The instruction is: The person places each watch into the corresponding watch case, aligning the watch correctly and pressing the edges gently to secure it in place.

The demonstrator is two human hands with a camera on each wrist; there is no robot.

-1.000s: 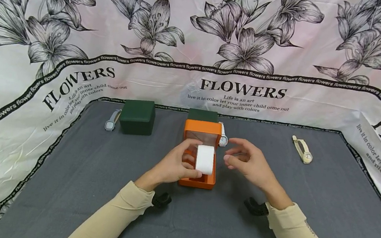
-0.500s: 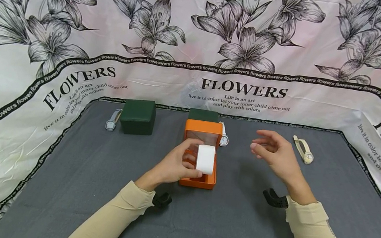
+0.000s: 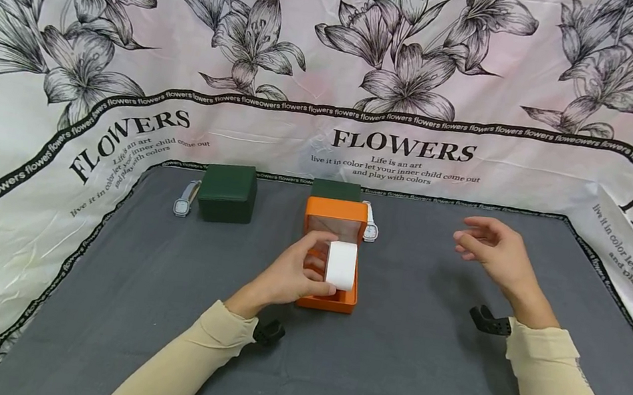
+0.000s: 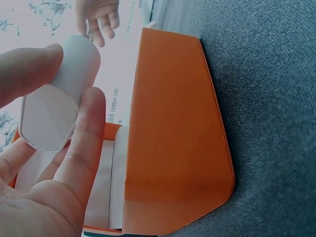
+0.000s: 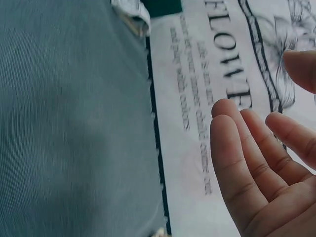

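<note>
In the head view my left hand pinches a white watch cushion between thumb and fingers, over an orange watch box whose lid stands up at the back. The left wrist view shows the rounded cushion tilted in the fingers, beside the orange box side. My right hand is raised over the right part of the table, fingers loosely bent and holding nothing. It covers the spot where a cream watch lay; a small pale bit shows at the bottom edge of the right wrist view.
A green box stands at the back left with a silver watch beside it. Behind the orange lid, another green box is partly hidden, next to a second pale-strapped watch. A flower-printed cloth rises along the table's back.
My right hand has moved away from the cushion to the right, now overlapping the cream watch's place. The left hand, cushion and orange box stay where they were.
</note>
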